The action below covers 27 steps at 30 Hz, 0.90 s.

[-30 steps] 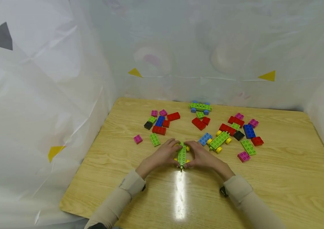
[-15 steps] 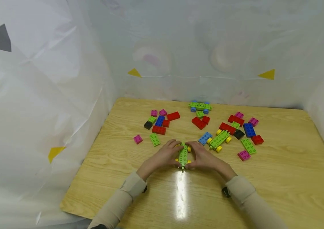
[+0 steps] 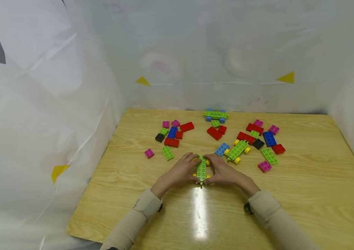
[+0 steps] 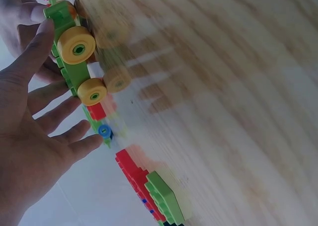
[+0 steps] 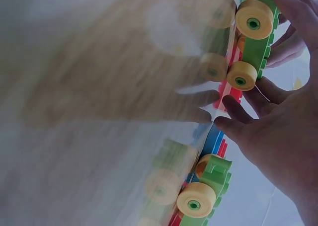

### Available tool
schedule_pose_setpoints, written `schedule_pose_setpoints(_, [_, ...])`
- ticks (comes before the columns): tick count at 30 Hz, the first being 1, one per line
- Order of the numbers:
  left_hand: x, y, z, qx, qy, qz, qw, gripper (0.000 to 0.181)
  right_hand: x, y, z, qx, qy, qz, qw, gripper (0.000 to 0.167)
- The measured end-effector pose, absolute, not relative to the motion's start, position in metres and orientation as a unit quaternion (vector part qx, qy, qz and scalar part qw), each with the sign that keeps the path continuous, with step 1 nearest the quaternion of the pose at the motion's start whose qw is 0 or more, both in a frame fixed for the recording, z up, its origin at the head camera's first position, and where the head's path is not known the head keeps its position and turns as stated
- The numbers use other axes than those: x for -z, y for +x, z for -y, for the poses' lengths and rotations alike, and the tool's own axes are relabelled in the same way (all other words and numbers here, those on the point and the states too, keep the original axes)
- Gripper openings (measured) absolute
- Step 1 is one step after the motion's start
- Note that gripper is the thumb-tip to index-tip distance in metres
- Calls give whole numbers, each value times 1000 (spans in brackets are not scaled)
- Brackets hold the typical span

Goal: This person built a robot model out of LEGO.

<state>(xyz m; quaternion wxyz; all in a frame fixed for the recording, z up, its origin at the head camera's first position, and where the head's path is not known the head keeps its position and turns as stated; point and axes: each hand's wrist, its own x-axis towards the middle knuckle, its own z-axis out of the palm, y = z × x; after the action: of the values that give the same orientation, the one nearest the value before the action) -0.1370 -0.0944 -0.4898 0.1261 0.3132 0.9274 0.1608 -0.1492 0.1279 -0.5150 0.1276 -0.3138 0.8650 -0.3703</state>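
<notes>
A green studded car base (image 3: 201, 169) with yellow wheels stands on the table between both hands, its long side pointing away from the body. My left hand (image 3: 181, 171) holds its left side, thumb at the near end and fingertips at the far end. On the opposite side my right hand (image 3: 224, 171) grips it the same way. In the left wrist view the left hand (image 4: 42, 112) touches the base (image 4: 74, 74) with thumb and fingers. The right wrist view shows the right hand (image 5: 283, 121) around the base (image 5: 256, 52), its lower fingers spread.
Right of the hands stands a second green base with yellow wheels (image 3: 237, 151), beside a light blue brick (image 3: 222, 149). A green base with blue wheels (image 3: 216, 115) is at the table's back edge. Loose bricks lie left, such as a green one (image 3: 167, 152), and right, such as a pink one (image 3: 264, 166).
The head view has shifted slightly. Both hands keep hold of the green base, which has moved slightly to the right with them.
</notes>
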Motion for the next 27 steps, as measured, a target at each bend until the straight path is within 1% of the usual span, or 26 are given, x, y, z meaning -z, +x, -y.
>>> schedule_pose_setpoints(12, [491,-137,89,-184,314,-923,127,76,518,-150,-133,353,-303,-877,120,94])
schedule_pose_setpoints(19, [492,-136,88,-173,320,-924,118,75,515,-147,-134,354,-289,-881,120,96])
schedule_pose_setpoints(27, [489,-135,91,-171,325,-922,120,74,516,-144,-133,348,-287,-884,121,96])
